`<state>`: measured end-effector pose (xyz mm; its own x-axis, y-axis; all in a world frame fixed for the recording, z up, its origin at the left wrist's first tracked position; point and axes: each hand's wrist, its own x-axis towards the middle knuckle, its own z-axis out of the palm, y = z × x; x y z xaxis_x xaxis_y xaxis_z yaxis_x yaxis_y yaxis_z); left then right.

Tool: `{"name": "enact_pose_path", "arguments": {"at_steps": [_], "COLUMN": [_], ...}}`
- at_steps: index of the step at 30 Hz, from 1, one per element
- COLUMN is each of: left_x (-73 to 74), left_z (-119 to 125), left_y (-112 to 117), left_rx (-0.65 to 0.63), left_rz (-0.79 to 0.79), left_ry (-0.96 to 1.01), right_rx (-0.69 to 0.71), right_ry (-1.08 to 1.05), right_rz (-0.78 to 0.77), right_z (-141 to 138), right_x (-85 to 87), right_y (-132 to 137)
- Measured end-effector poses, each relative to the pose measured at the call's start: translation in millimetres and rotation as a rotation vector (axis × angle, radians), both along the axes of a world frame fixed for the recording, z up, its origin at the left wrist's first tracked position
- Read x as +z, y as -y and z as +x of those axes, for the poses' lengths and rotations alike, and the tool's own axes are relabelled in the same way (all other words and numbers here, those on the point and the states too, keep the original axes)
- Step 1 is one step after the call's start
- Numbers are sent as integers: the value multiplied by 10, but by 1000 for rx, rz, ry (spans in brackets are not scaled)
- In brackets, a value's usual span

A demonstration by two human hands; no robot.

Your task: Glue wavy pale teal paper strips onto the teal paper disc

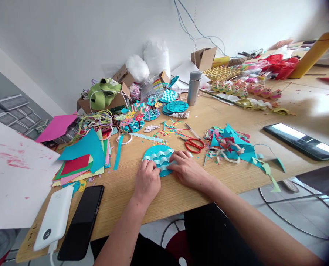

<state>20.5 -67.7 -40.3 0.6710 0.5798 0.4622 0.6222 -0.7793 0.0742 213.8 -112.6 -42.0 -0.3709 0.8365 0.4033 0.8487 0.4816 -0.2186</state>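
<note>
A round blue paper disc [156, 150] lies on the wooden table before me, with pale wavy paper strips [159, 159] running across it. My left hand [147, 181] rests at the disc's lower left edge, its fingers curled down on the lowest strip. From the right, my right hand [184, 167] presses its bent fingers on the other end of that strip. The fingertips are partly hidden. Red-handled scissors [194, 145] lie just beyond my right hand, and a roll of tape [125, 138] lies beyond my left.
Coloured paper sheets [82, 157], a white power bank [55, 218] and a black phone [82, 221] are on the left. Paper scraps [228, 142] and a tablet [303, 140] lie on the right. Behind stand finished blue fish pieces [134, 125], a glue bottle [180, 115] and a steel flask [194, 88].
</note>
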Motion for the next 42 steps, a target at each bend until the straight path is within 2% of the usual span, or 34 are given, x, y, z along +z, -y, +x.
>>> {"name": "enact_pose_path", "arguments": {"at_steps": [11,18,36,39,42], "left_x": [15,42,12,7,10], "left_z": [21,115,136,133,139], "left_y": [7,83,55,60,74], "left_rx": [21,-23,-30,-37,-35], "left_rz": [2,-17,12,1,-14], "left_ry": [16,-30,-8,-12,-20], "right_rx": [-21,-22,84,58,-18], "right_ry": [47,74,164,121,103], "right_rz": [22,34,-95,-105,-178], "right_z": [-9,7,64,166,331], "right_x": [9,12,342,388,384], "right_y": [-18,-51,-123,-131,-132]}}
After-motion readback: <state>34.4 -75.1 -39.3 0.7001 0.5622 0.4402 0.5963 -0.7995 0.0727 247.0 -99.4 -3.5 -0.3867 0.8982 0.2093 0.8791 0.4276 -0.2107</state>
